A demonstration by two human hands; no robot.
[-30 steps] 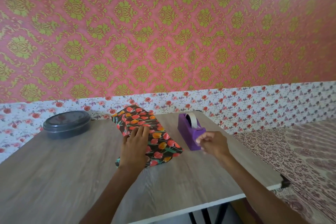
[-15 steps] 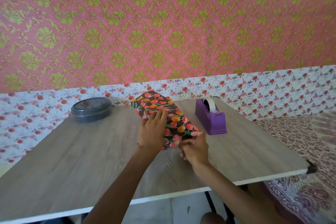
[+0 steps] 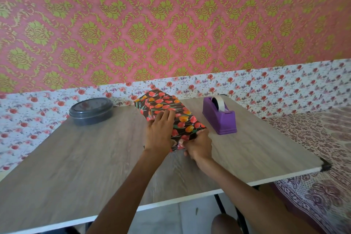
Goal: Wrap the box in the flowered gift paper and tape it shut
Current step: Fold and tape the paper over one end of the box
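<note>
Wood-grain table [image 3: 76, 167] against pink damask wall [image 3: 171, 24], floral border below. Far left: round dark lidded container [image 3: 91, 111]. Mid-table: wrapped box [image 3: 167, 104], lying flat. Left hand [image 3: 159, 133] flat on top, fingers straight. Right hand [image 3: 199, 148] curled round near end. Long axis diagonal, far-left to near-right. Purple tape dispenser [image 3: 220, 119] just right, apart. Patterned bedspread [image 3: 322, 148] at far right.

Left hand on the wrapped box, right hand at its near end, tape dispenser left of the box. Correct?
No. Head view shows the tape dispenser right of the box, not left. The left hand on top, right hand at its near end: correct.
</note>
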